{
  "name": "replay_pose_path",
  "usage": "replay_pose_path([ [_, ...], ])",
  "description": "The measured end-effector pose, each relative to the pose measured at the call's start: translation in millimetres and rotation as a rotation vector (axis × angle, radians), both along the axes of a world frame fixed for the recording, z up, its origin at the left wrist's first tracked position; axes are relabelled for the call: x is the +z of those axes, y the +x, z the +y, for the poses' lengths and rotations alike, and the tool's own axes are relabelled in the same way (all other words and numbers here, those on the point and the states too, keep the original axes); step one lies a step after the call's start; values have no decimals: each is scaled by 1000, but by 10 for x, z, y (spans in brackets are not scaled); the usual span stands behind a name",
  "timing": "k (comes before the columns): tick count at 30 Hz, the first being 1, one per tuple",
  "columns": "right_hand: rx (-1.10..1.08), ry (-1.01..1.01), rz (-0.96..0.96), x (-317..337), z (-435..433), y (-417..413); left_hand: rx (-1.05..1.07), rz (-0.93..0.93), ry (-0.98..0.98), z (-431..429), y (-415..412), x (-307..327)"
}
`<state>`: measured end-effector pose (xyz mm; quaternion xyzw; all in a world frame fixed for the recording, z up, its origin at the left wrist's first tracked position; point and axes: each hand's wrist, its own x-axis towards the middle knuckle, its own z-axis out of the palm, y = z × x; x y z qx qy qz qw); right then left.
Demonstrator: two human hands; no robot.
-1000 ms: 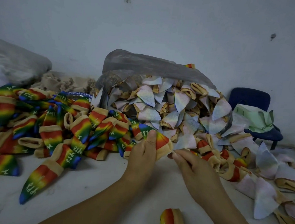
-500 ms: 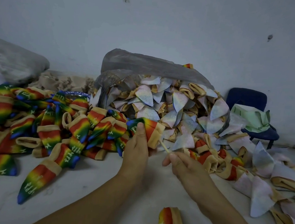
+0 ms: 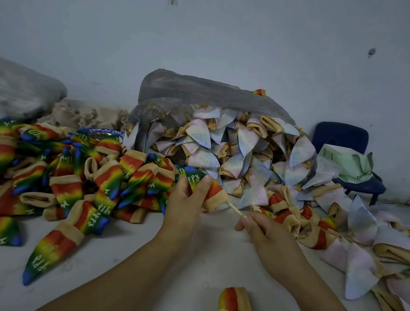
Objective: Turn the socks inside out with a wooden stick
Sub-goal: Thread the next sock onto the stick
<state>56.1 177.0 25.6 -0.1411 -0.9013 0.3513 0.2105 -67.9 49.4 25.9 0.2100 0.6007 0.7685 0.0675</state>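
Head view, one sock on the stick. Your left hand [image 3: 185, 203] curls its fingers and thumb round a rainbow sock [image 3: 212, 189] and holds it off the white surface [image 3: 129, 260]. The tan cuff is turned toward four o'clock, so the opening faces your right hand [image 3: 264, 236]. That hand pinches the near end of the wooden stick [image 3: 234, 208] between thumb and fingertips. The far end of the stick disappears into the cuff toward ten o'clock.

The grip on the sock's toe half probably steadies the fabric along the stick. Whether the stick is going in or out cannot be told.

Seen from your hands, the heap of colour-out socks [image 3: 68, 169] lies at nine o'clock. The pale inside-out socks [image 3: 224, 152] spill from the grey plastic bag [image 3: 204, 91] between twelve and three o'clock. This looks like done work and supply kept on opposite sides, each within reach of one hand.

A single rainbow sock [image 3: 233, 309] lies at six o'clock, beside your right forearm. A blue chair [image 3: 340, 136] stands at two o'clock by the wall.
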Motion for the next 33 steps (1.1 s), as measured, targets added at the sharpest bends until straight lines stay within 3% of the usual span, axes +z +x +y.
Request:
replay_pose_path([
  [11, -75, -109, 56, -9, -126, -66, -19, 3, 28, 50, 52, -14],
  [15, -143, 96, 63, 16, -129, -70, -57, -13, 30, 19, 76, -7],
  [19, -149, 283, 63, 44, -3, -36, -220, -208, 103, -1, 73, 23],
  [24, -142, 363, 83, 46, 38, -11, -264, -367, 240, 23, 27, 22],
  [28, -199, 425, 111, 57, 106, 27, -316, -375, 290, 21, -11, 29],
  [33, -198, 359, 99, 34, 113, 14, -377, -327, 291, 4, -32, 42],
])
